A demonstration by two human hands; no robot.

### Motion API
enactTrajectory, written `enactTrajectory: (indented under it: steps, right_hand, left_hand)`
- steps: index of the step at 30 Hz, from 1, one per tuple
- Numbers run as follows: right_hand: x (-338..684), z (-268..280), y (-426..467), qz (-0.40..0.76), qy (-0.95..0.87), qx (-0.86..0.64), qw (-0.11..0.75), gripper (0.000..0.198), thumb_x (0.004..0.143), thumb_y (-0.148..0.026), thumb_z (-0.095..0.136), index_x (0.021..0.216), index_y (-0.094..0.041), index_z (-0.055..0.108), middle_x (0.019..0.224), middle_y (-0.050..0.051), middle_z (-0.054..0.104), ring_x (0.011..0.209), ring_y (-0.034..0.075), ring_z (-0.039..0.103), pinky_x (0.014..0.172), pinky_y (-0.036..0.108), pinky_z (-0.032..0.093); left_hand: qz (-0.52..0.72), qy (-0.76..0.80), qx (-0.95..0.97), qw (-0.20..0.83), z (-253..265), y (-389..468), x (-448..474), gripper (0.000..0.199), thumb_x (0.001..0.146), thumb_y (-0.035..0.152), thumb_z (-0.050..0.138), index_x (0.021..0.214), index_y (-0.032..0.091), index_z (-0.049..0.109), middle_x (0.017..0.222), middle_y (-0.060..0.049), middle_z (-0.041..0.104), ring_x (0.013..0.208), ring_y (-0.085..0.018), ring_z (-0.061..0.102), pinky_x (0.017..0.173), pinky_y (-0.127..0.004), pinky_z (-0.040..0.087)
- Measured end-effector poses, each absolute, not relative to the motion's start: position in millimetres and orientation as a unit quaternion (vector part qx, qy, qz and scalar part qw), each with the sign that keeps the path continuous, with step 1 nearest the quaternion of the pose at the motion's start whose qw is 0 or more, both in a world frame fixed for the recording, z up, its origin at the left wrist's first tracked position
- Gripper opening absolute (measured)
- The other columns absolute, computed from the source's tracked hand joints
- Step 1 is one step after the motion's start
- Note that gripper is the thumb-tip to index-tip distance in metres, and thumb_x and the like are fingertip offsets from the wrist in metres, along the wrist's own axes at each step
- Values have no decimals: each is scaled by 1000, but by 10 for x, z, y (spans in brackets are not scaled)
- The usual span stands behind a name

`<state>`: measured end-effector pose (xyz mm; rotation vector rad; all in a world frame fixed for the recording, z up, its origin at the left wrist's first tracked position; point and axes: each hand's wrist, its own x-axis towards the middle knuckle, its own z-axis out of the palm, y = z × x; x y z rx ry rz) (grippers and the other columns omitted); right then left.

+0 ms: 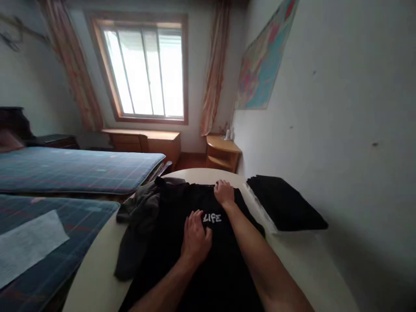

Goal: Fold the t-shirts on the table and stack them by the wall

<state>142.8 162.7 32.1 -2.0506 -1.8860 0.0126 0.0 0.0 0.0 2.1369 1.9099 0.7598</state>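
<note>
- Black garment [224, 264] (white lettering [212, 218] uppermost) lies on the table [94, 264], top end toward the far edge.
- I find the left hand [196, 238] palm-down on it, thumb apart from fingers.
- Right hand [224, 192] touches its top end; finger grip, I cannot tell.
</note>
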Motion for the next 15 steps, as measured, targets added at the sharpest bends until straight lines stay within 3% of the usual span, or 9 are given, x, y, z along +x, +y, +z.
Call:
enactTrajectory:
  steps: [4,8,11,15]
  right_hand:
    - [1641,221,1601,38,-664,-733,143,51,101,-39,31,140,-12,50,144,19,52,134,30,44,111,47,28]
    - [1747,140,1579,73,-690,-710,116,57,101,-51,35,147,-19,45,157,9,39,144,26,32,116,45,23]
    - [1806,173,1524,64,-691,-709,124,53,104,-46,26,147,-21,45,157,6,39,145,22,30,117,39,23]
    - [1952,292,1325,27,-649,-748,135,48,103,-32,30,143,-14,49,152,15,44,138,25,40,111,34,32]
  left_hand:
    - [245,629,734,81,25,-12,23,57,89,22,48,145,10,46,150,-12,49,145,-28,34,123,-49,22]
    - [232,620,746,69,40,-31,25,56,90,27,49,144,14,49,152,-10,46,147,-31,32,123,-52,21]
    - [221,606,761,69,49,-46,19,57,91,33,51,145,18,49,155,-10,43,148,-33,28,122,-53,20]
    - [208,555,801,81,45,-57,9,59,92,39,50,149,24,45,157,-6,39,149,-30,26,123,-51,20]
